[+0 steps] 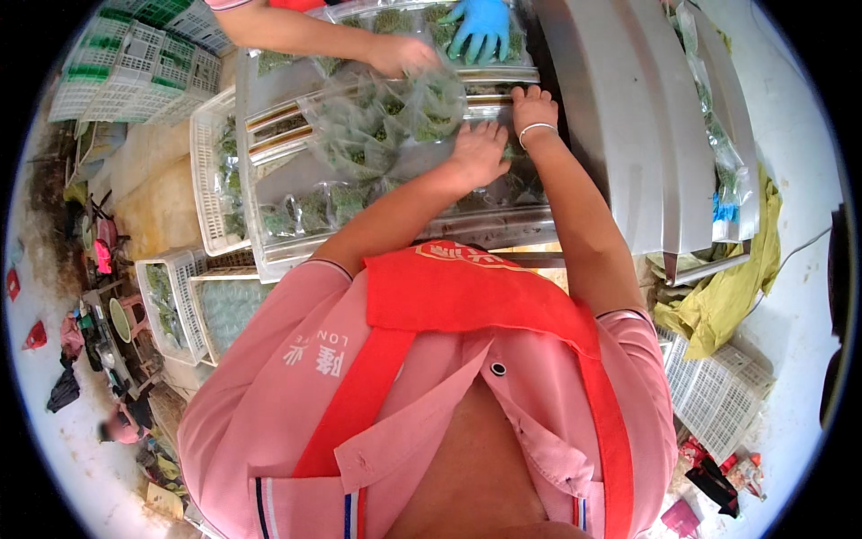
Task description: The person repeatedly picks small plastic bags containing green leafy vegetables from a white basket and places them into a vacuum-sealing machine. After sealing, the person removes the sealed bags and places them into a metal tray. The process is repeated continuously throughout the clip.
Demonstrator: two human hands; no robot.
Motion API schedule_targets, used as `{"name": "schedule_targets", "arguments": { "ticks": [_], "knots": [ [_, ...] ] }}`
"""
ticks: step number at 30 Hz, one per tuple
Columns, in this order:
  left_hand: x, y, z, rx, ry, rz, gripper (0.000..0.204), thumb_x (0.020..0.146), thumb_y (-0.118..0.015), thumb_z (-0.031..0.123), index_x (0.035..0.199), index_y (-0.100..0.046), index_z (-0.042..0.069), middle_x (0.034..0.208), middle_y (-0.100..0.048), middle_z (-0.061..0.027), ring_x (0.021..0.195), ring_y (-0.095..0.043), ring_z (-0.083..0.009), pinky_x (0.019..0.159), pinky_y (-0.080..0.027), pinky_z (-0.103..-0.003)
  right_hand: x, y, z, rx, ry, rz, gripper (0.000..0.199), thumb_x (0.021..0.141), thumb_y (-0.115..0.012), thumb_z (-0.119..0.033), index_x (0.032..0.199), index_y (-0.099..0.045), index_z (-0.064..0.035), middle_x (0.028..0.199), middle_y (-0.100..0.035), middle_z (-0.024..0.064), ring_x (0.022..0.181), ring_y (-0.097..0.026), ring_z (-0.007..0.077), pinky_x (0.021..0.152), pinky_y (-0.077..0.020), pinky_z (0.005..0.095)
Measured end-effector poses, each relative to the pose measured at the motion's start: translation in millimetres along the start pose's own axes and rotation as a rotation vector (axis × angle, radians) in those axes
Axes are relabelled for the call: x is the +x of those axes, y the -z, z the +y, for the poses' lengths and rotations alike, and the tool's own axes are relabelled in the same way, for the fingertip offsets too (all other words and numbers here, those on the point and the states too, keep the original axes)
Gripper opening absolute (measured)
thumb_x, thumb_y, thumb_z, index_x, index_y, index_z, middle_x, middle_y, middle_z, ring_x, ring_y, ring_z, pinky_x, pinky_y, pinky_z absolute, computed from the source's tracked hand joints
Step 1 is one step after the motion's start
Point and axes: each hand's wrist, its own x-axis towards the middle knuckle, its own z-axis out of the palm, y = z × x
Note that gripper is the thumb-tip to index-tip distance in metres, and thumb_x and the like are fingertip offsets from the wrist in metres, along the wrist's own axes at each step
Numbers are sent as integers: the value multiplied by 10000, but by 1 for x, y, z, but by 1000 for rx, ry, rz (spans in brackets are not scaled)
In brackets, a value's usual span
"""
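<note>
I see my left hand (pixel 478 153) pressed flat, fingers spread, on clear bags of greens (pixel 386 126) lying in the sealer tray (pixel 269 260). My right hand (pixel 533 106) grips the bag edge just right of it, nearer the grey lid (pixel 620 117). The bags run crosswise, leftward. Beyond the tray, a co-worker's bare hand (pixel 401 56) and blue-gloved hand (pixel 482 25) handle more bags. White crates (pixel 135 63) stand left.

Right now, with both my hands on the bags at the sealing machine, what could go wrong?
The co-worker's bare hand and blue-gloved hand work the same clear bags of greens, so hands may collide or tug one bag. Your left hand and right hand rest near the raised grey lid; fingers could be caught if it comes down. Loosely piled bags may slide off the tray edge.
</note>
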Motion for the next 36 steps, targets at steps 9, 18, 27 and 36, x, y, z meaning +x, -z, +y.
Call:
{"name": "schedule_targets", "arguments": {
  "ticks": [9, 18, 27, 36],
  "knots": [
    [-3, 6, -2, -98, 19, 45, 626, 783, -587, 392, 1274, -441, 33, 1296, -466, -174, 1222, -425, -291, 976, -309, -488, 18, -10, 2, -69, 153, -68, 178, 861, -472, -151, 1013, -520, -72, 1041, -542, 142, 995, -528, 327, 755, -510, 422],
    [6, 4, -1, -196, -14, 192, 484, 762, -620, 296, 1185, -521, 85, 1252, -518, -131, 1163, -481, -270, 934, -360, -448, 33, 0, 10, 7, 85, -285, 275, 836, -487, -86, 1110, -491, -74, 1183, -528, 157, 1076, -503, 362, 860, -486, 414],
    [-17, 3, -1, -284, -223, 302, 413, 742, -649, 203, 1126, -548, 90, 1262, -510, -102, 1159, -477, -283, 968, -362, -418, 22, 14, -2, 258, 75, -144, 229, 843, -465, -80, 1045, -571, -94, 1137, -552, 176, 1097, -513, 343, 870, -470, 419],
    [-78, 15, -34, -439, -287, 460, 172, 761, -649, 177, 913, -623, 101, 895, -646, -80, 874, -614, -275, 763, -498, -377, 14, 11, -5, 240, -27, 182, 283, 815, -521, -38, 1081, -588, -111, 1111, -580, 153, 1031, -563, 344, 873, -470, 426]
  ]
}}
